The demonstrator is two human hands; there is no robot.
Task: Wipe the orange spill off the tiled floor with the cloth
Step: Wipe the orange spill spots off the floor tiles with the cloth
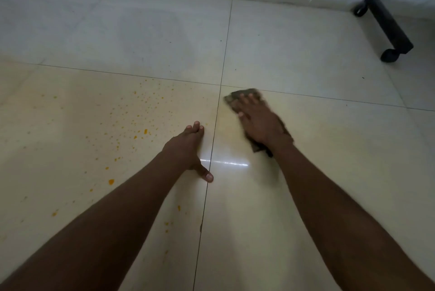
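Right hand (pixel 260 121): fingers straight, together, pressing dark brown crumpled cloth (pixel 244 96) flat on cream tiled floor (pixel 329 149). Left hand (pixel 188 147): fingers straight, together, thumb splayed, beside scattered orange spill droplets (pixel 138 114).

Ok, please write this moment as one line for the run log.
right hand: presses cloth flat | left hand: braced on floor | orange spill: remains, left tile
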